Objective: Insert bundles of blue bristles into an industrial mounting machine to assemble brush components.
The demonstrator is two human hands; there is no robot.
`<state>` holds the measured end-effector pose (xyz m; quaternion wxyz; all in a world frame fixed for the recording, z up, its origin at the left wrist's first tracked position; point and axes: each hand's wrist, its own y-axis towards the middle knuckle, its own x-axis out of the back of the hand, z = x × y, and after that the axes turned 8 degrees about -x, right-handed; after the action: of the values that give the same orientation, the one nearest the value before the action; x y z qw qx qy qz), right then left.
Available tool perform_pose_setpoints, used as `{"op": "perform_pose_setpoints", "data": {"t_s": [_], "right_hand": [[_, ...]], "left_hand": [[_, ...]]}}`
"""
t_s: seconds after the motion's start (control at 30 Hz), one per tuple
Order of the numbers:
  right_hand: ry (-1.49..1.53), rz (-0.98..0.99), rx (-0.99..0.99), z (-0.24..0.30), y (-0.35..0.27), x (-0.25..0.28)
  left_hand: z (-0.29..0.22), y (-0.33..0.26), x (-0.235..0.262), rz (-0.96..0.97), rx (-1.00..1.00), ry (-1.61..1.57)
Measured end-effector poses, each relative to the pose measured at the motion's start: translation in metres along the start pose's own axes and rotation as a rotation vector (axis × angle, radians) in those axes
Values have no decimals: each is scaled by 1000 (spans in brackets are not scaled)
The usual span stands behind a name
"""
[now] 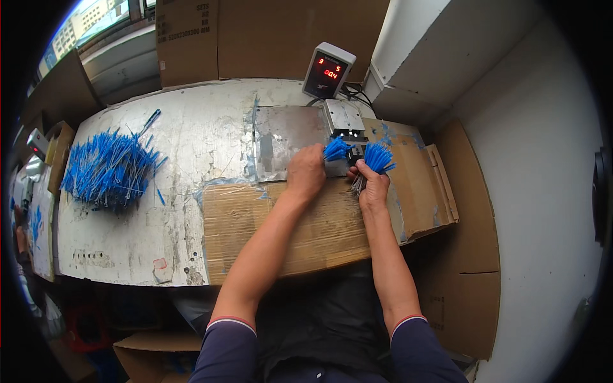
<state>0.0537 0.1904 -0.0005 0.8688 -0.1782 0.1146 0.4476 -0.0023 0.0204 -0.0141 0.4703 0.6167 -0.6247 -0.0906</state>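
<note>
Converging over the workbench (185, 147), your two bare forearms extend forward from dark sleeves, the left forearm (262, 252) slanting up to the right, the right forearm (393, 265) steeper and leaning slightly left. Your left hand (306, 171) presents its back upward with the fingers curled in, clenched about the first bundle (336, 149) of thin blue-ended strands, whose blue tips emerge on the right side of the fist, near the small machine (345, 119). Its individual fingertips cannot be told apart. Your right hand (374, 186) is turned with the thumb uppermost, pressing the second bundle (379, 155) against the fingers; the blue ends fan out above the grip, and pale, thin ends hang below it toward the lower left. Your wrists stand near one another, the hands slightly apart. Under the left forearm lies a cardboard sheet (233, 214); a metal plate (287, 134) is beyond it. A large heap (112, 172) of similar blue strands rests on the bench, well to your left. A display (329, 71) with red digits stands behind the machine.
</note>
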Motion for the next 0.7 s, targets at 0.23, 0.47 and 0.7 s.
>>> {"op": "perform_pose_setpoints", "data": {"t_s": [0.23,0.47,0.7], "right_hand": [[121,140,105,-23,-20,-11],[75,92,149,-14,-21,-10],[-7,136,164,-16,-17,-9]], "left_hand": [[6,-8,8,-1,-69,135],[0,-5,0,42,-27,167],[10,-8,0,-109,181,-143]]}}
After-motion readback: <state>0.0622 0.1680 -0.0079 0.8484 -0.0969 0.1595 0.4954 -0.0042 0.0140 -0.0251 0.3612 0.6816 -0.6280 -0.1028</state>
